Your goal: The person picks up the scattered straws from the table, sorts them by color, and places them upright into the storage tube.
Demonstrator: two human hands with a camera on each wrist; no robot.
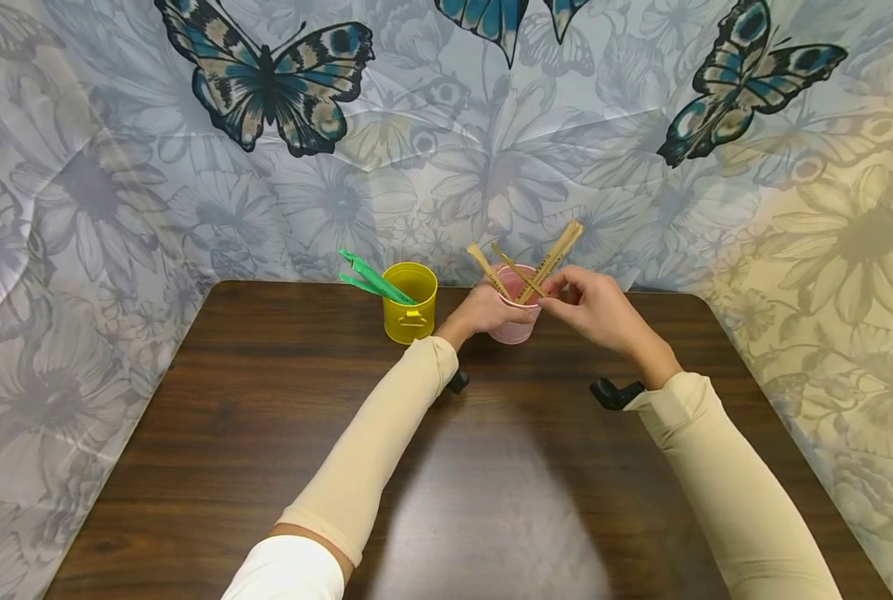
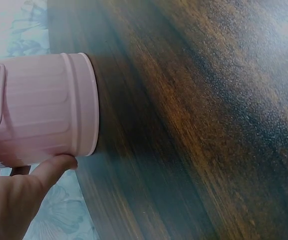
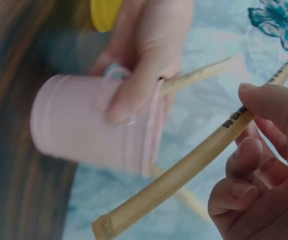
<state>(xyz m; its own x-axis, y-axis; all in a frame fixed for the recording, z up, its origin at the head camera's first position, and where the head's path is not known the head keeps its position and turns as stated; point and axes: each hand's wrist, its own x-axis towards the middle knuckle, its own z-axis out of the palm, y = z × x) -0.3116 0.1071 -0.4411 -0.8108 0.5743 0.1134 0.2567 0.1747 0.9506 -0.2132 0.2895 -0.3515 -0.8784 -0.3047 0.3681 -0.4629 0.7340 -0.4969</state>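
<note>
My left hand (image 1: 484,310) grips a small pink bucket (image 1: 512,332) at the table's far side, its thumb pressed along the ribbed wall. Several slim brown paper packets (image 1: 559,254) stick up out of the bucket. Between thumb and fingers my right hand (image 1: 596,307) pinches another slim brown paper packet (image 3: 184,172), long, flat-ended and printed with black characters. In the head view this one slants across the bucket's mouth. The left wrist view shows the pink bucket (image 2: 38,105) from the side, with its wire handle and my left hand (image 2: 18,195) below it.
Left of the pink bucket stands a yellow bucket (image 1: 409,321) with green packets (image 1: 375,279) leaning out of it. Both are near the back edge of the dark wooden table (image 1: 266,400). A butterfly-patterned cloth (image 1: 446,167) hangs close behind.
</note>
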